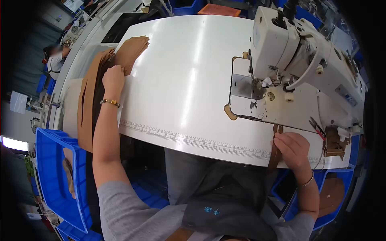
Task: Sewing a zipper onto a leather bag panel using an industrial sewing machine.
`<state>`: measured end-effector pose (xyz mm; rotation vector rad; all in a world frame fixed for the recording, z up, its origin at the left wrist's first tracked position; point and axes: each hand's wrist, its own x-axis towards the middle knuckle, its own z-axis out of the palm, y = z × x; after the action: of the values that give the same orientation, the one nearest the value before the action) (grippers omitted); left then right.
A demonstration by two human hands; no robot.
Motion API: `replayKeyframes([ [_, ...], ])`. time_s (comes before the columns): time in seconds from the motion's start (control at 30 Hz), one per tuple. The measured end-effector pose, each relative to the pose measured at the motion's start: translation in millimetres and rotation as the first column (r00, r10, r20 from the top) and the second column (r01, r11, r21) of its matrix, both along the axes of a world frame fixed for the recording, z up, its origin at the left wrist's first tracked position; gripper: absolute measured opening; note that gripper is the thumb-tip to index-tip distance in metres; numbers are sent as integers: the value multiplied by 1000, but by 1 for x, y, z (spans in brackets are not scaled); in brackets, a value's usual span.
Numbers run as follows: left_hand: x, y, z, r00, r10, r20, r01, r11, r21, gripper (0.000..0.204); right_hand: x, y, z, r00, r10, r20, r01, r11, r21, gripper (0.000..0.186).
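My left hand [113, 82] is closed at the near edge of a fanned stack of brown fabric pieces [132, 52] on the table's left end. Its fingertips are partly hidden, and the stack's edge seems pinched in them. Longer brown pieces [86, 116] hang beside my left forearm, over the table's left edge. On the right, my right hand [292, 150] grips a narrow brown strip [275, 156] between thumb and fingers. This strip lies across the front edge of the white table [169, 88] and hangs down toward my apron.
A white sewing machine [277, 48] stands at the right, its needle area over a metal plate. Red-handled thread snips [317, 127] and small brown pieces [335, 141] lie right of my hand. A ruler scale [193, 141] runs along the front edge. Blue bins [60, 176] flank me.
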<state>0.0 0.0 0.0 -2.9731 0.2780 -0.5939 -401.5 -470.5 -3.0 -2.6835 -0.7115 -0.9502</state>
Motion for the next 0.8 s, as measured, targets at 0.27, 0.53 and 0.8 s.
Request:
replayKeyframes([
  [0.27, 25, 0, 20, 1000, -19, -9, 20, 990, 140, 21, 4, 1, -3, 1000, -2, 16, 2, 1000, 2, 25],
  [0.53, -11, -48, 56, 850, -435, -298, -24, 533, -846, 25, 4, 3, -6, 999, -34, 22, 33, 999, 13, 25],
  [0.8, -217, -98, 12, 398, -907, -136, -846, -306, -438, 30, 0, 2, 3, 999, -23, -47, 25, 999, 40, 24],
])
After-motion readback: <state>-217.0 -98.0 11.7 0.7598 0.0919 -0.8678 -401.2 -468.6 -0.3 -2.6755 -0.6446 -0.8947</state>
